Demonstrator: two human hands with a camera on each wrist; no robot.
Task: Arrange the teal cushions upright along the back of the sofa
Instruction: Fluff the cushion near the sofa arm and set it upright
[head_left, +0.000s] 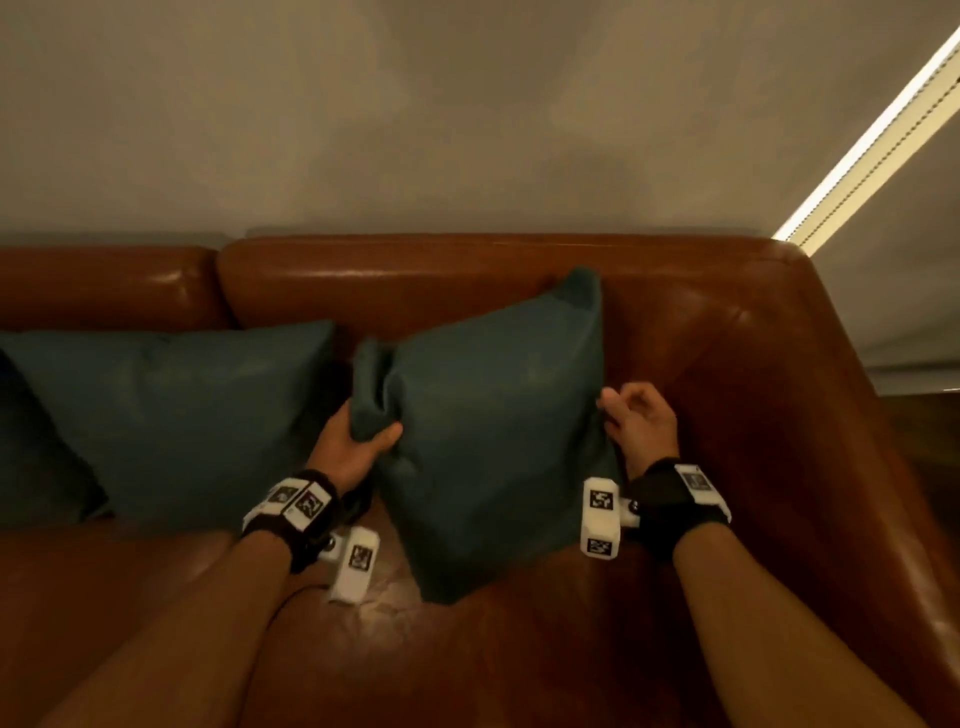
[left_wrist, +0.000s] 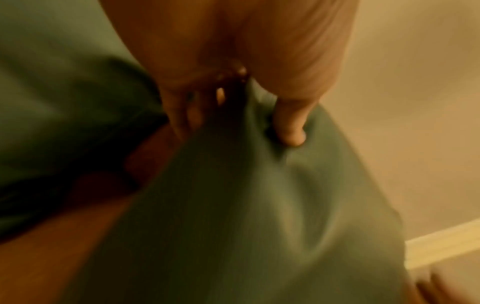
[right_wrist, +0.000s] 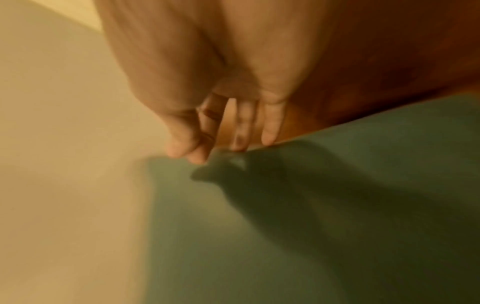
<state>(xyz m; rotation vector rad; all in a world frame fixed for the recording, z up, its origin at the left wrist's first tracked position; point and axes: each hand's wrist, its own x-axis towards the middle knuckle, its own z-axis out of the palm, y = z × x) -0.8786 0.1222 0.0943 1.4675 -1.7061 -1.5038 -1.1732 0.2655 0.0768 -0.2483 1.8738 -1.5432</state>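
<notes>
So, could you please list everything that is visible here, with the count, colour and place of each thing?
cushions: three, teal. One tilted on the seat between the hands; one upright against the back, to its left; one at the far left edge, partly cut off.
sofa: one, brown leather, fills the lower half of the head view.
wall: one, grey-beige, behind the sofa.
blind: one, pale strip, upper right.
wrist cameras: two, white with black markers, one on each black strap.
left hand: grips the left edge of the tilted cushion.
right hand: fingers loosely curled at its right edge; whether it grips is unclear.
</notes>
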